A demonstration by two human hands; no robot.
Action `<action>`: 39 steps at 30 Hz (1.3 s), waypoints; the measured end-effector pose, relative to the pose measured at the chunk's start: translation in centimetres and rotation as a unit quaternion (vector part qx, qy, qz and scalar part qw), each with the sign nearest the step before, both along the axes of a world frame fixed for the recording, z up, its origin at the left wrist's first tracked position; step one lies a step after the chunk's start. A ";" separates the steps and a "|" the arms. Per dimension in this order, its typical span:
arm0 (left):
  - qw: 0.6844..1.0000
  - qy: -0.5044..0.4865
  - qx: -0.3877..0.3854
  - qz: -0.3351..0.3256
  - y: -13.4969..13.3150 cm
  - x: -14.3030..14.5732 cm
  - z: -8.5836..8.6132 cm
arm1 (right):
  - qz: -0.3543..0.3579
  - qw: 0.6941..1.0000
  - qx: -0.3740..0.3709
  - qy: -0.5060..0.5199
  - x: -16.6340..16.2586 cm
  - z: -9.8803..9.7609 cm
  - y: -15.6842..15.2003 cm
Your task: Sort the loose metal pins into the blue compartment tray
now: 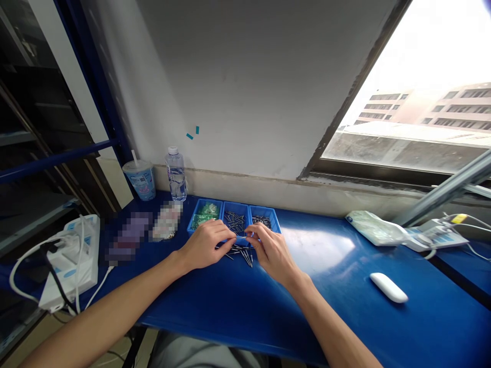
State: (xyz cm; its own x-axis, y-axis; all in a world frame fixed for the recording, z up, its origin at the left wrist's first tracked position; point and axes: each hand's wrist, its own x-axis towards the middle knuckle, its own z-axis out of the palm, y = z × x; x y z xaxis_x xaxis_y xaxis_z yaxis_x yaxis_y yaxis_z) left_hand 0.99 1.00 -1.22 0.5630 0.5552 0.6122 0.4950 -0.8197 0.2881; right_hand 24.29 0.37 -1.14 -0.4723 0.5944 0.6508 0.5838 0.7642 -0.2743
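Observation:
My left hand (pixel 209 244) and my right hand (pixel 270 250) face each other just in front of three small blue bins. The fingertips of both are pinched together; whatever they hold is too small to make out. Below and between them, a loose pile of thin metal screw-like pieces (pixel 245 254) lies on the table. Green small parts with clear plastic fill the left bin (pixel 191 225). More dark, thin metal pieces lie in the middle bin (pixel 237 205). The right bin (pixel 276 225) contains small dark metal parts, partly hidden by my right hand.
On the blue table (pixel 215 306) stand a lidded cup (pixel 142 181) and a water bottle (pixel 176 176) at the back left. A power strip (pixel 72 260) with cables lies far left. To the right are a white oval case (pixel 388 288) and a plastic pouch (pixel 374 228).

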 end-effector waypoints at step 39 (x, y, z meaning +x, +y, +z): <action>0.990 0.070 -0.118 -0.031 -0.8 0.7 -1.3 | -0.141 0.975 0.077 0.156 2.4 1.9 1.0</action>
